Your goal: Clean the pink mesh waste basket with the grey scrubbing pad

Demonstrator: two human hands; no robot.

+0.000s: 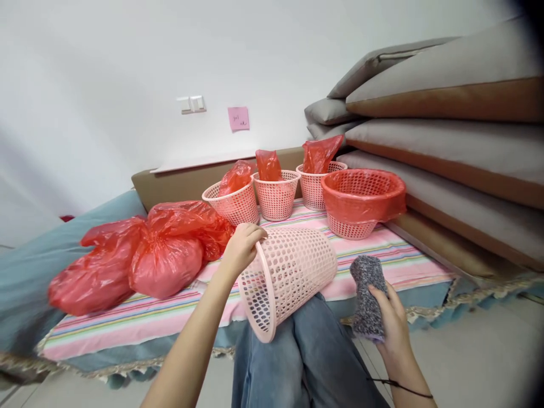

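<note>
A pink perforated plastic wastebasket [297, 266] lies on its side across my knees, its mouth turned to the left. My left hand [245, 245] grips its rim from above, with the fingertips curled over the edge. Off to the basket's right, my right hand [393, 320] is closed on a dark grey, speckled scrubbing sponge [366, 297] held upright. The sponge is apart from the basket.
Several similar baskets [277, 198] stand behind on a striped cloth [140, 334]; one wears a red bag liner [365, 198] over its rim. Filled red plastic bags [165, 255] lie left. Grey cushions [446, 141] are stacked right.
</note>
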